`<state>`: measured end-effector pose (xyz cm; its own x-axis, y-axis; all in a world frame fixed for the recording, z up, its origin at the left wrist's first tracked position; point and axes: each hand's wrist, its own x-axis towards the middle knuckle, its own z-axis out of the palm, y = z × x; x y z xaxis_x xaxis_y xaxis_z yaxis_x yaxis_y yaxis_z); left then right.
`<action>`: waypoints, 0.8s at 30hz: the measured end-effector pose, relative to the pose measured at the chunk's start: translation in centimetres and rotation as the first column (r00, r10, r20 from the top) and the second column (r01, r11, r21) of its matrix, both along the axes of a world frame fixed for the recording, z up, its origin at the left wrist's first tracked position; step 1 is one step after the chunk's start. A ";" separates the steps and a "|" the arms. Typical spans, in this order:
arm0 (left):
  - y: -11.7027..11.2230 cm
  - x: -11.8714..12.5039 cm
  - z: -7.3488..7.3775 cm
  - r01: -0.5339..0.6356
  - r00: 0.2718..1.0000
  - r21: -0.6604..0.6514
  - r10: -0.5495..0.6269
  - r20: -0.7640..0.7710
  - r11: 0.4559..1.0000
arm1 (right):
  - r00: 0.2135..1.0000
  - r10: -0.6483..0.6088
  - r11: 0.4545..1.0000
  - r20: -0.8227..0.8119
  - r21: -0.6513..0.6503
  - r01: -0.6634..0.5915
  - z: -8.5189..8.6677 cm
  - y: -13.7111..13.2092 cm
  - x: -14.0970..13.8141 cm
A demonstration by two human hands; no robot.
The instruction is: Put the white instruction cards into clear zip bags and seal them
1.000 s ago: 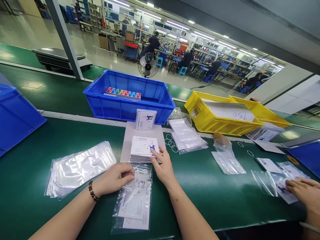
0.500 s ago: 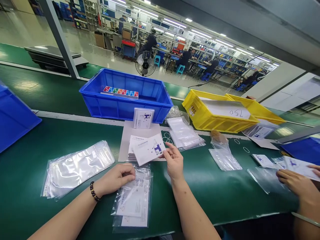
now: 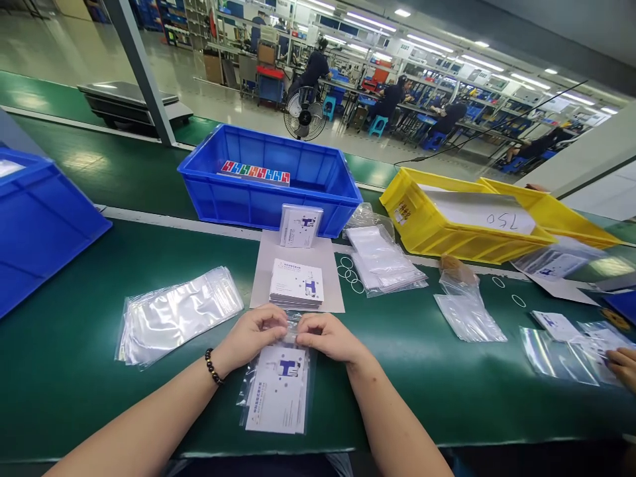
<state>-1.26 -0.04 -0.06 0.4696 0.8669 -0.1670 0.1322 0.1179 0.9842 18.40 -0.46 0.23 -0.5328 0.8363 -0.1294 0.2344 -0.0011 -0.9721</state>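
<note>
Both hands pinch the top end of a clear plastic bag [image 3: 291, 336]. My left hand [image 3: 261, 333], with a beaded bracelet on its wrist, is closed on the bag's left side. My right hand [image 3: 328, 336] grips it on the right, a small gap away. Inside the bag a white booklet [image 3: 278, 391] with a purple picture shows through; another bagged sheet seems to lie beneath. Just beyond the fingers, a stack of the same booklets [image 3: 297, 281] rests on a grey board [image 3: 335, 291]. One more pack of booklets [image 3: 301, 226] leans upright against the blue bin.
Clear bags [image 3: 179, 318] lie fanned out at left. A blue bin [image 3: 268, 205] and a yellow bin [image 3: 462, 232] stand behind. More bags [image 3: 385, 258] and white rings [image 3: 350, 273] are right of the board. A co-worker's hand [image 3: 623, 364] is at far right.
My right hand has let go of the loose booklet and moved down-left to the bag's top. The booklet now shows inside the bag. The view has shifted somewhat.
</note>
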 end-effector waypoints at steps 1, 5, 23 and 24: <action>0.0 -0.1 0.1 -0.009 1.000 -0.079 0.010 0.012 0.997 | 1.000 -0.030 0.999 -0.006 -0.014 0.030 -0.1 0.0 -0.1; 0.2 -0.3 0.2 -0.001 1.000 -0.271 -0.003 -0.015 0.963 | 0.989 -0.141 0.988 -0.042 -0.074 0.138 -0.2 -0.1 -0.2; -0.1 0.7 -0.1 -0.076 0.995 -0.135 0.067 -0.072 0.988 | 0.959 -0.266 0.961 0.101 0.099 0.256 -0.5 -0.6 -2.5; -0.1 0.7 -0.1 -0.074 0.994 -0.114 0.064 -0.086 0.991 | 0.955 -0.274 0.957 0.115 0.132 0.259 -0.5 -0.7 -2.6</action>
<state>-0.52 -0.13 -0.16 0.3901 0.8688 -0.3049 0.1998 0.2433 0.9491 15.77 -1.15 -0.24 -0.2736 0.9587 -0.0781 0.3656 0.0285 -0.9303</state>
